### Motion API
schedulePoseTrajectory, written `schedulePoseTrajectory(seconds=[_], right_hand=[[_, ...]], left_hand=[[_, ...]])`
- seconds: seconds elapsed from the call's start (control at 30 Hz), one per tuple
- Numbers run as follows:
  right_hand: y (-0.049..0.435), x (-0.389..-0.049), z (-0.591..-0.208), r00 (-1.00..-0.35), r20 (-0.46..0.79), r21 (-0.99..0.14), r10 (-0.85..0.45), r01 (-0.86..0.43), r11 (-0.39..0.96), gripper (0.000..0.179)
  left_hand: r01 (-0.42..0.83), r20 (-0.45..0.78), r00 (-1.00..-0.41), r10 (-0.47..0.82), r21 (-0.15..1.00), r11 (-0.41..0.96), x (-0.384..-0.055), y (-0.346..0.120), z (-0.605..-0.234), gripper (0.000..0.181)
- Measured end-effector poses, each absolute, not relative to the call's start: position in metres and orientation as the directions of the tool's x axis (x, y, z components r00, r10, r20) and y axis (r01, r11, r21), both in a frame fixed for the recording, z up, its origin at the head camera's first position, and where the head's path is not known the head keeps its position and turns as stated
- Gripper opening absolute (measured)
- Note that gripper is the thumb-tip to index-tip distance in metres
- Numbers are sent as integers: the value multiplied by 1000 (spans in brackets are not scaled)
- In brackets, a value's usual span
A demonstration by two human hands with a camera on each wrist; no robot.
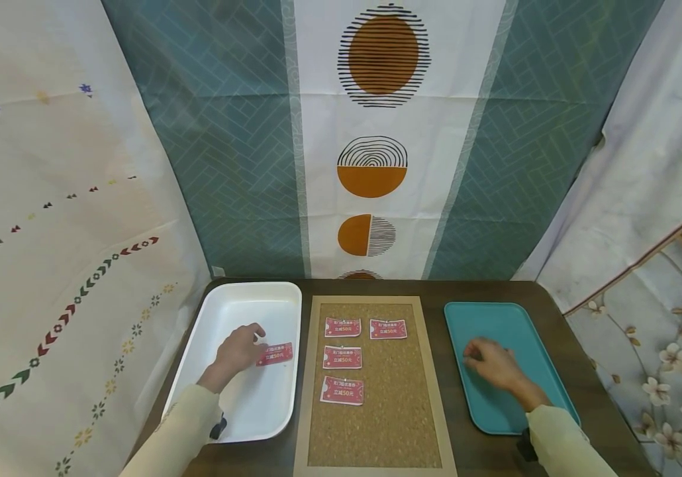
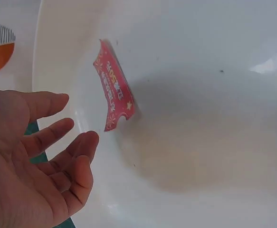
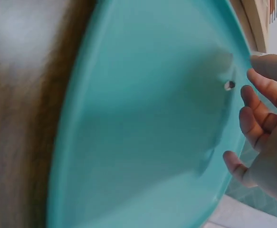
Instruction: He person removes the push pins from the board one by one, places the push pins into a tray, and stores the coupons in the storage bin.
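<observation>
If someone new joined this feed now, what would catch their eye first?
Probably the four red printed paper coupons on the rectangular framed cork board, centre. Next, a fifth red paper coupon in the white rectangular tray, beside the left hand; then the teal rectangular tray below the right hand.

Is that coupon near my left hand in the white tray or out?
In: the head view shows the coupon inside the white tray, and the left wrist view shows it against the tray's white inside.

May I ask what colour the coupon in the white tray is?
The coupon is pinkish red, best seen in the left wrist view.
</observation>
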State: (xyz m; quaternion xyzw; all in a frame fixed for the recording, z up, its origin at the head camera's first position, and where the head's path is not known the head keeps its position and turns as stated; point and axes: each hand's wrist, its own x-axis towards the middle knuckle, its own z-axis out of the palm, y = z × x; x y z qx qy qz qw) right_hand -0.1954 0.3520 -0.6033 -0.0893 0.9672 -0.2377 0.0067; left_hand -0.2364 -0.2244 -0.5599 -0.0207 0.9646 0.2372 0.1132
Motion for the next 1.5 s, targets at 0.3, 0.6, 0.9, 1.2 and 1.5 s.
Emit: schedulePoseTrajectory(seconds=[0.3, 0.6, 0.9, 1.2, 1.5], right_hand=[[331, -211, -591, -977, 75, -462, -201, -212, 861, 5], [304, -231, -587, -968, 86, -486, -235, -247, 838, 5], [277, -245, -586, -969, 65, -540, -238, -235, 808, 6], [252, -268, -584, -969, 39, -546, -243, -224, 807, 6], [227, -287, -589, -971, -12, -557, -237, -190, 809, 5]], left_hand=[[-65, -116, -993, 3, 573, 817, -238, -190, -546, 30], [8, -38, -998, 44, 649, 761, -247, -151, -534, 26], [61, -19, -994, 105, 702, 709, -248, -122, -531, 25], [107, -65, -971, 229, 739, 665, -255, -86, -532, 35], [85, -138, -945, 297, 772, 630, -253, -55, -540, 38]])
